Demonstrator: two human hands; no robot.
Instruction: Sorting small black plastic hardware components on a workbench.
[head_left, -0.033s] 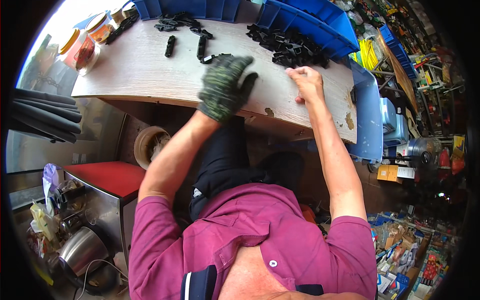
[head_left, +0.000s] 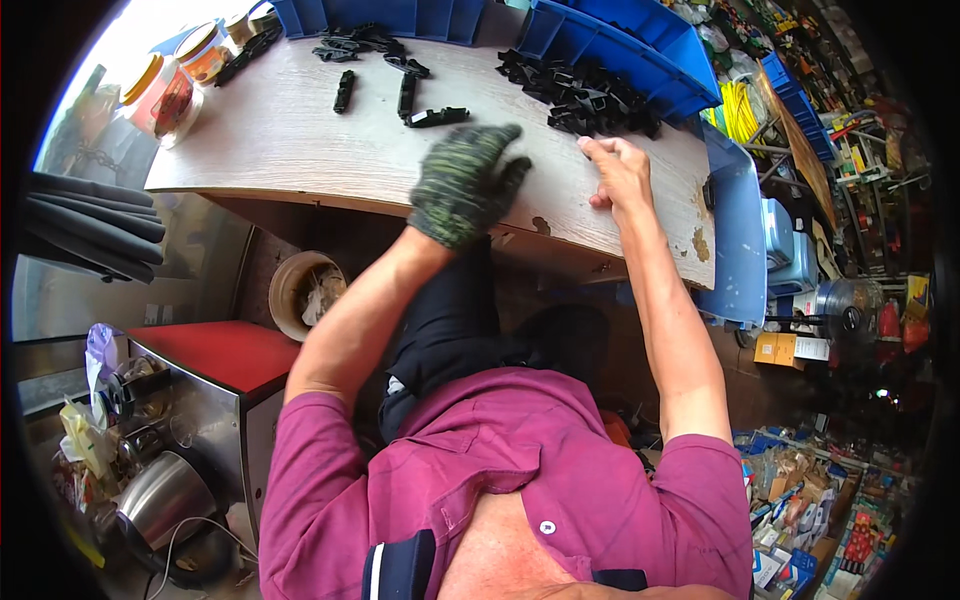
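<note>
My left hand (head_left: 463, 187), in a dark green and black striped work glove, hovers over the front of the table with thumb and fingers apart, nothing visible between them. Just beyond it lies a row of black plastic parts (head_left: 438, 117) joining an upright one. My bare right hand (head_left: 621, 170) is closed, thumb and index finger pinched together by the near edge of a heap of small black plastic clips (head_left: 580, 92). Whatever that pinch may hold is too small to see. A single short black part (head_left: 344, 91) and a cluster of black pieces (head_left: 358, 40) lie farther left.
Blue bins (head_left: 630, 55) stand along the table's (head_left: 270, 140) back edge. Lidded jars (head_left: 155, 95) sit at its left end, and a light blue tub (head_left: 735, 240) adjoins its right side. Below are a bucket (head_left: 285, 295) and a red-topped cabinet (head_left: 215, 350).
My left hand has shifted slightly right, uncovering more of the black part beyond it. My right hand stays pinched in nearly the same place.
</note>
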